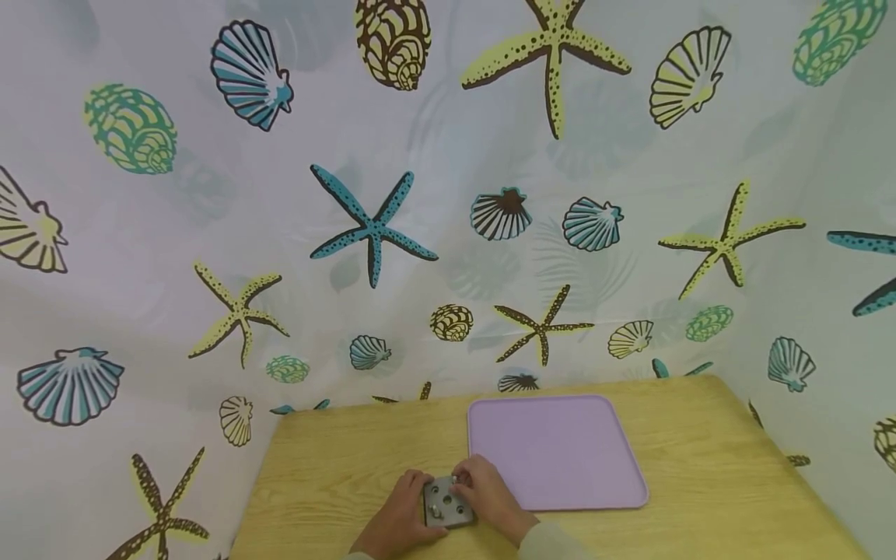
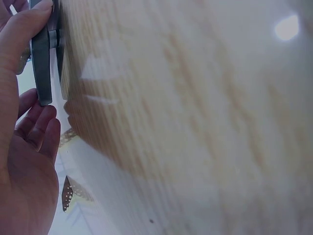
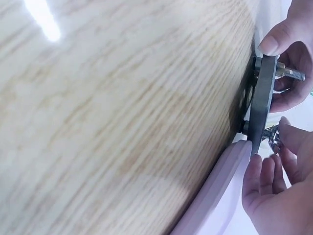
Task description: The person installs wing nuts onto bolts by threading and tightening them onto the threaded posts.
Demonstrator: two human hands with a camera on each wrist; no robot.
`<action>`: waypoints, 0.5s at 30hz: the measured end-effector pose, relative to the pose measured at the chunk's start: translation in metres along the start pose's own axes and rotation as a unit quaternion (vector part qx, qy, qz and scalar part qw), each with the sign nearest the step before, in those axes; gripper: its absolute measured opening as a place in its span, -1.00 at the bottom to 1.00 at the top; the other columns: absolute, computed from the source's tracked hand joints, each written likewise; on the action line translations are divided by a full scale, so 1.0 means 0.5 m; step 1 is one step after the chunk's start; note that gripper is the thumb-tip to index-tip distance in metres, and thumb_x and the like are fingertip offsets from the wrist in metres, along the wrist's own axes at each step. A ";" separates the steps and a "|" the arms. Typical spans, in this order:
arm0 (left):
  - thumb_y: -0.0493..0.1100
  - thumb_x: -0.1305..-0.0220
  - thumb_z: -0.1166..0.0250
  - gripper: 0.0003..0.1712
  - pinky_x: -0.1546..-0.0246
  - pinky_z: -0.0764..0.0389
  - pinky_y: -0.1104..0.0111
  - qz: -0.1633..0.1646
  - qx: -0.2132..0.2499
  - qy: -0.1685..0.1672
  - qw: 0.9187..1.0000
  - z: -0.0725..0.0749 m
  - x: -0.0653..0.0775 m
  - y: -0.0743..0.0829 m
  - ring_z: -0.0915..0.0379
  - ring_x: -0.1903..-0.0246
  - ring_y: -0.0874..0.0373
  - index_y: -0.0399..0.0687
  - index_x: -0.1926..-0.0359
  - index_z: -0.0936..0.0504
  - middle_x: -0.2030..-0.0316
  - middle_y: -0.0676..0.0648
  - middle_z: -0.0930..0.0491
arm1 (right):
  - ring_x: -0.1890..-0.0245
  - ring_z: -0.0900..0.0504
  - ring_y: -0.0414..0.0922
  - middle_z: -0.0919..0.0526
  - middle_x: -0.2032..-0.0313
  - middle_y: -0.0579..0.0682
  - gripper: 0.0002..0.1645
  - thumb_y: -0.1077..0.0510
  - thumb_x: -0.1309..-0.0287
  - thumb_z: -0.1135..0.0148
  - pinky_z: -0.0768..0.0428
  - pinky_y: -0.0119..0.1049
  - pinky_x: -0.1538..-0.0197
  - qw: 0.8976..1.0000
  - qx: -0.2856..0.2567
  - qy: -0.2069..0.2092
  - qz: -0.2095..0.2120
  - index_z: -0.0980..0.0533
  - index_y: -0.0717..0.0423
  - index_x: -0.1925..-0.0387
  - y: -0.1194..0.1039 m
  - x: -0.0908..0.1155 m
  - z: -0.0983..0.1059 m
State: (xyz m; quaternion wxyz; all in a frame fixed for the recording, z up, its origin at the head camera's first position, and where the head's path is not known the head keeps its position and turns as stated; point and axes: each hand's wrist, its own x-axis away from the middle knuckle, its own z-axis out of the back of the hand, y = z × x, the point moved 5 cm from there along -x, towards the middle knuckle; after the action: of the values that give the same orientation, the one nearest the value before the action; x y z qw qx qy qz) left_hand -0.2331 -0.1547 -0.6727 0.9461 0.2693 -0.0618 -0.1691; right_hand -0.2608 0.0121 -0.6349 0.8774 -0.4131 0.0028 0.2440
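Note:
A grey square metal plate (image 1: 446, 489) with several holes stands a little off the table on bolt heads, as seen in the right wrist view. My left hand (image 1: 400, 519) grips its left side, with the thumb on the near edge and fingers at the far edge. At the plate's far right corner, my right hand (image 1: 492, 498) pinches a shiny metal nut (image 3: 275, 135) on an upright threaded bolt; its exact shape is partly hidden by the fingers. Another bolt (image 3: 295, 74) carrying a brass-toned nut rises from the near left corner.
A shallow lilac tray (image 1: 553, 451) lies just right of and behind the plate, its edge close to my right hand. The wooden table (image 1: 336, 451) runs up to a hanging cloth (image 1: 420, 295) printed with shells and starfish, which encloses the back and sides.

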 end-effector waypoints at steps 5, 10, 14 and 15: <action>0.49 0.20 -0.29 0.03 -0.03 -0.42 0.17 -0.001 0.001 -0.001 1.000 0.002 0.001 0.006 -0.23 0.05 0.23 -0.03 -0.19 -0.30 -0.03 0.04 -0.25 | 0.40 -0.38 -0.31 -0.40 0.40 -0.20 -0.83 0.13 -0.02 -0.34 -0.44 -0.40 0.33 1.000 0.024 0.011 -0.013 -0.52 0.06 0.35 0.002 -0.002 0.000; 0.50 0.20 -0.28 0.03 -0.03 -0.41 0.17 -0.003 0.004 0.000 1.000 0.000 -0.002 0.005 -0.23 0.03 0.22 -0.03 -0.19 -0.30 -0.03 0.05 -0.25 | 0.42 -0.41 -0.32 -0.46 0.44 -0.22 -0.81 0.15 -0.05 -0.33 -0.46 -0.40 0.36 1.000 0.013 -0.003 -0.017 -0.53 0.09 0.28 -0.001 -0.001 -0.002; 0.48 0.18 -0.29 0.01 -0.03 -0.42 0.15 -0.014 0.005 0.009 1.000 0.001 0.000 0.007 -0.24 0.02 0.20 -0.03 -0.18 -0.30 -0.03 0.04 -0.26 | 0.45 -0.40 -0.35 -0.46 0.46 -0.23 -0.73 0.19 -0.04 -0.33 -0.45 -0.43 0.39 1.000 0.004 -0.022 -0.012 -0.53 0.15 0.18 -0.005 0.000 -0.001; 0.47 0.18 -0.29 0.00 -0.03 -0.42 0.16 -0.016 0.005 0.012 1.000 0.002 0.001 0.008 -0.24 0.02 0.20 -0.03 -0.18 -0.30 -0.03 0.05 -0.26 | 0.46 -0.41 -0.35 -0.46 0.47 -0.22 -0.71 0.22 -0.04 -0.32 -0.46 -0.44 0.39 1.000 0.002 -0.027 -0.009 -0.52 0.18 0.16 -0.005 0.000 0.000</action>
State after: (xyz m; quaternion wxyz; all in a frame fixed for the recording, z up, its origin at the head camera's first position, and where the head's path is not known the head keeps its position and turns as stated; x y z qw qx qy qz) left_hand -0.2317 -0.1523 -0.6699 0.9425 0.2770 -0.0472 -0.1810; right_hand -0.2594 0.0107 -0.6330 0.8799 -0.4050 -0.0240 0.2474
